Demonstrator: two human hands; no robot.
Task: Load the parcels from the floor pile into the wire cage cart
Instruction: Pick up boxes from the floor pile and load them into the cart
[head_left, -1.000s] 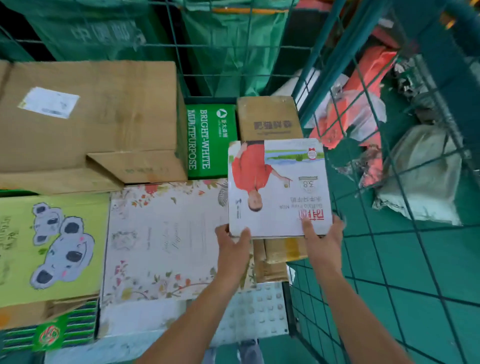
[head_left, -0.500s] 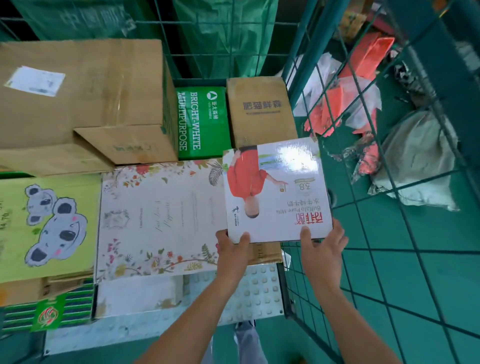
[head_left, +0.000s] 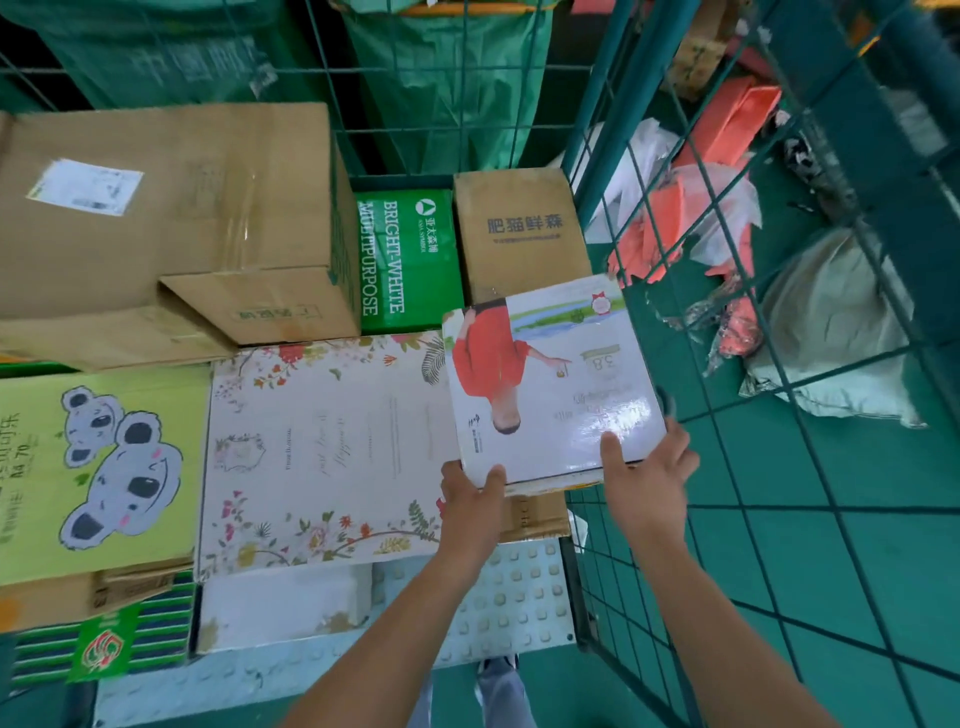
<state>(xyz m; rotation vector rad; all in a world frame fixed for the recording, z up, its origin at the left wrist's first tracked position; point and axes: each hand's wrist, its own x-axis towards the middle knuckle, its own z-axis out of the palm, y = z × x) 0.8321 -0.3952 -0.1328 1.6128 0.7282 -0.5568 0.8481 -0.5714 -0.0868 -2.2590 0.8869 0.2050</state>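
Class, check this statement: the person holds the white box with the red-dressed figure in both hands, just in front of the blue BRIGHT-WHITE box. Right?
Not quite. The head view shows the BRIGHT-WHITE box is green, not blue. Both the left hand and right hand do hold the white box.

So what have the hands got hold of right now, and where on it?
The white milk carton, held by both hands at its near edge: left hand on the near-left corner, right hand on the near-right corner, thumbs on top.
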